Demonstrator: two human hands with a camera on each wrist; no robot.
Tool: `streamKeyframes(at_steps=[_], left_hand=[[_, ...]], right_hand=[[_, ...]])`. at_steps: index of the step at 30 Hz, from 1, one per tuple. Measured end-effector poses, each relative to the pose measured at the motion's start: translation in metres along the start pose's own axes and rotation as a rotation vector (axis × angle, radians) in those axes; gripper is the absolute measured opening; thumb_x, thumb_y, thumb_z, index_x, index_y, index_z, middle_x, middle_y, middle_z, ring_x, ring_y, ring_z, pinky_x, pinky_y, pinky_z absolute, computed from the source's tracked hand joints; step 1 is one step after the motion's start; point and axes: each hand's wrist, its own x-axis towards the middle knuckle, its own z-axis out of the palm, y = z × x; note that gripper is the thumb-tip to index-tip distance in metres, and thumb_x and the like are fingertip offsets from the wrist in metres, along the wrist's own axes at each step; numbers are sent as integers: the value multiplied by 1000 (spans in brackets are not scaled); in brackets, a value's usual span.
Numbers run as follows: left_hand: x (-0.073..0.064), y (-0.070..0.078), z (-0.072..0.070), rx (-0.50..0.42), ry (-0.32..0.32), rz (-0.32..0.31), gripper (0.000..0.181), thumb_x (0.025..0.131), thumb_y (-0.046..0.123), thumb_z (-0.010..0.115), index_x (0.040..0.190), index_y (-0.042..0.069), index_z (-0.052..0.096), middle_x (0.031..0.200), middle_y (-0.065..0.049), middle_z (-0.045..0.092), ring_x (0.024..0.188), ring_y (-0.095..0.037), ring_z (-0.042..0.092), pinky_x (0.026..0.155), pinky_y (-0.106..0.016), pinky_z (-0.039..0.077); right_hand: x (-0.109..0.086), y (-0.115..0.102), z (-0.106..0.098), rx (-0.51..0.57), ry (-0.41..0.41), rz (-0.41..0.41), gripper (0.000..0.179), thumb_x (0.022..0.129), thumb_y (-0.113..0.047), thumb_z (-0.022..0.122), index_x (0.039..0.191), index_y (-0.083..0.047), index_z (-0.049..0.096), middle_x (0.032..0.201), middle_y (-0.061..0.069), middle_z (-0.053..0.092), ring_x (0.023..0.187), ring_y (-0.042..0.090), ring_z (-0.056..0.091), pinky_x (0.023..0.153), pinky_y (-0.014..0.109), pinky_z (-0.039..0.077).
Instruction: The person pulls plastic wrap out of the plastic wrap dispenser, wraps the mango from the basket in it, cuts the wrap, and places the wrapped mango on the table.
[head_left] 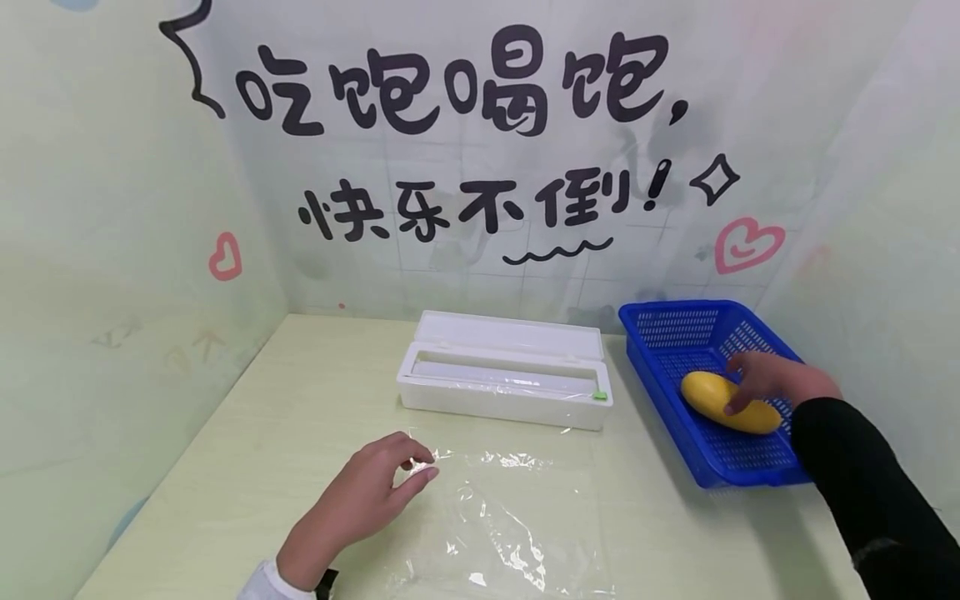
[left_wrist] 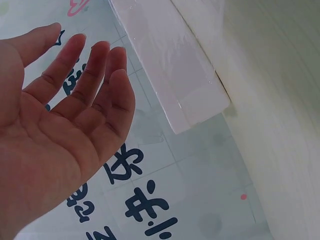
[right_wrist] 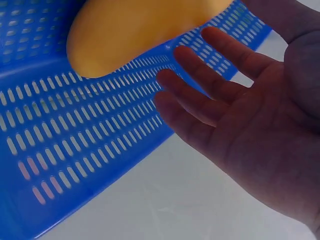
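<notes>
In the head view my right hand [head_left: 776, 379] reaches into the blue plastic basket [head_left: 667, 442], with its thumb over a smooth, elongated yellow fruit or squash [head_left: 712, 396]. The right wrist view shows the same yellow thing [right_wrist: 135, 35] beside that hand's spread, nearly straight fingers [right_wrist: 212, 82], which do not wrap round it. My left hand [head_left: 367, 487] hovers by the left edge of a sheet of clear cling film [head_left: 517, 525] on the table. Its fingers are relaxed and hold nothing, as the left wrist view also shows.
A white cling film dispenser box [head_left: 502, 408] stands behind the sheet, lid [head_left: 510, 333] raised, a film roll inside and a small green piece [head_left: 599, 395] at its right end. Printed sheeting [head_left: 450, 283] rises behind and at both sides of the pale table [head_left: 247, 433].
</notes>
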Motion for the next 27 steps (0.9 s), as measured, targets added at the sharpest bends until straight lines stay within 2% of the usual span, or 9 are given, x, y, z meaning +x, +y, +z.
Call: streamKeyframes(at_steps=[7, 12, 18, 27], left_hand=[[-2, -2, -1, -13, -30, 22, 9, 97, 31, 68, 99, 23, 72, 96, 17, 66, 85, -11, 62, 70, -24, 49], [-2, -2, -1, -23, -46, 23, 9, 97, 31, 68, 100, 24, 72, 97, 17, 66, 85, -10, 61, 71, -24, 50], [-3, -2, -2, -29, -83, -1, 10, 97, 31, 67, 101, 23, 72, 98, 17, 66, 86, -8, 61, 72, -24, 50], [-4, -2, -4, -26, -79, 5, 11, 96, 28, 68, 101, 20, 72, 98, 16, 66, 85, -9, 61, 72, -26, 50]], right_hand=[[6, -11, 9, -53, 18, 21, 81, 77, -33, 87, 136, 7, 50, 135, 39, 47, 109, 50, 51, 87, 65, 49], [12, -14, 12, -96, 36, 20, 75, 77, -30, 87, 131, 10, 53, 122, 33, 58, 99, 43, 56, 83, 60, 51], [15, -13, 15, -54, 23, 60, 72, 77, -32, 88, 125, 11, 55, 104, 23, 64, 87, 35, 55, 73, 49, 54], [10, -19, 13, -85, 27, 50, 64, 80, -30, 85, 120, 11, 58, 100, 21, 63, 86, 34, 56, 74, 49, 54]])
